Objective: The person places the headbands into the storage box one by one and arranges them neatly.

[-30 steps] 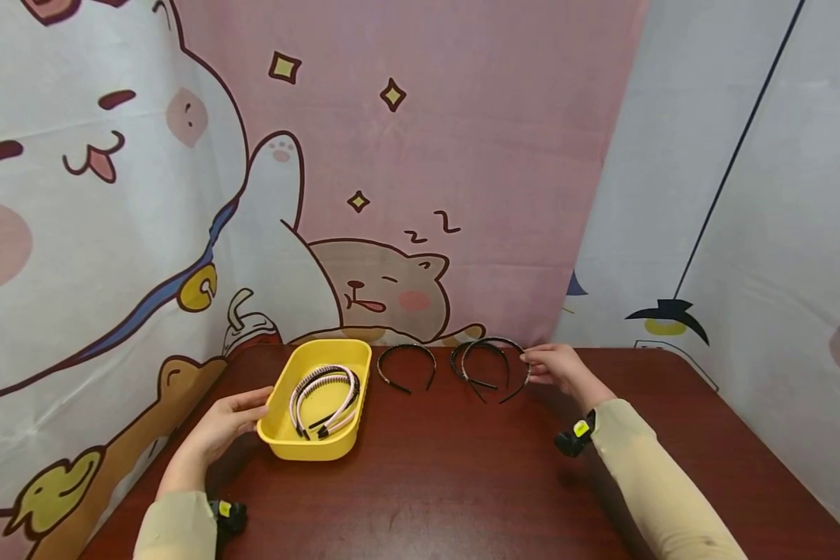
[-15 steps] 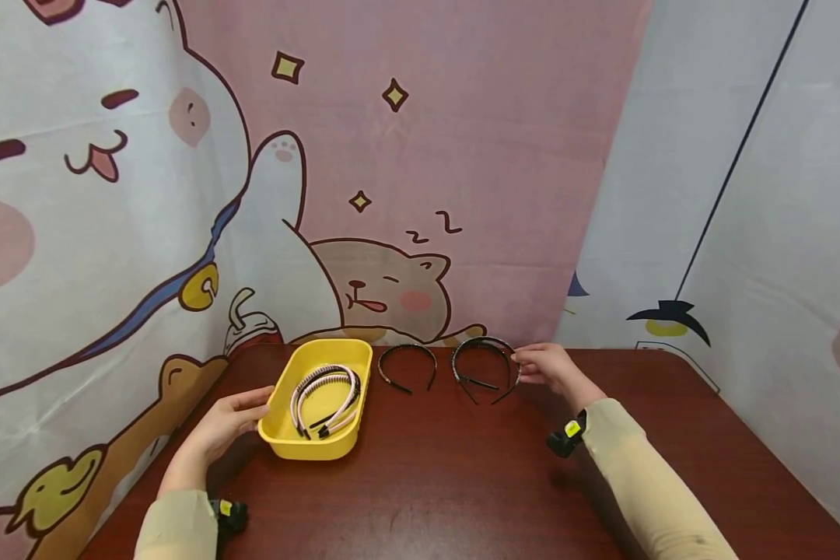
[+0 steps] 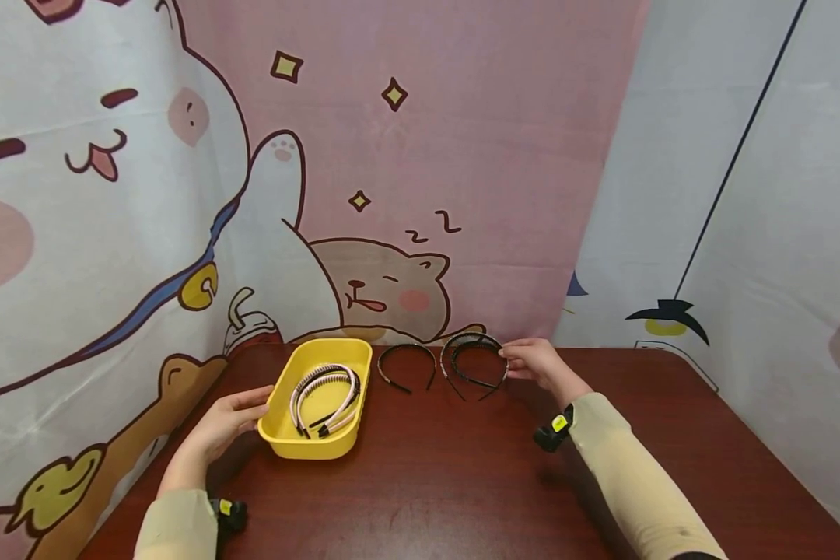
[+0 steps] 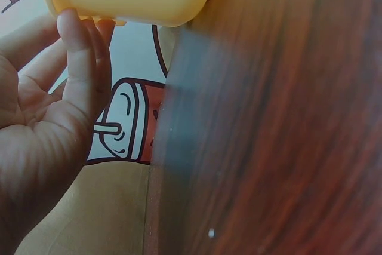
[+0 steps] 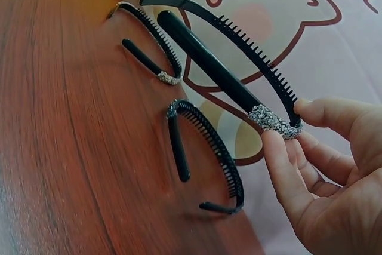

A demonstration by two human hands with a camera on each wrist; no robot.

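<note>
My right hand (image 3: 542, 364) pinches a black toothed headband (image 5: 212, 67) by its silver glitter-covered end, between thumb and fingertips. It is held up over the far part of the table. In the right wrist view a second black headband (image 5: 177, 147) lies below it, and the head view shows the two overlapping. To their left rests a third black headband (image 5: 140, 57) with a glittery patch. My left hand (image 3: 227, 424) grips the left rim of a yellow plastic tray (image 3: 322, 449). Inside lie several pink and black headbands (image 3: 355, 389).
The dark red-brown wooden table (image 3: 448, 482) reaches back to a cartoon-printed cloth (image 3: 504, 194). More printed cloth (image 3: 798, 218) hangs along the right side. A small camera (image 3: 553, 433) sits on my right wrist.
My right hand has moved left with the headband, from the right of the second headband to over it. The left hand and the yellow tray have stayed in place.
</note>
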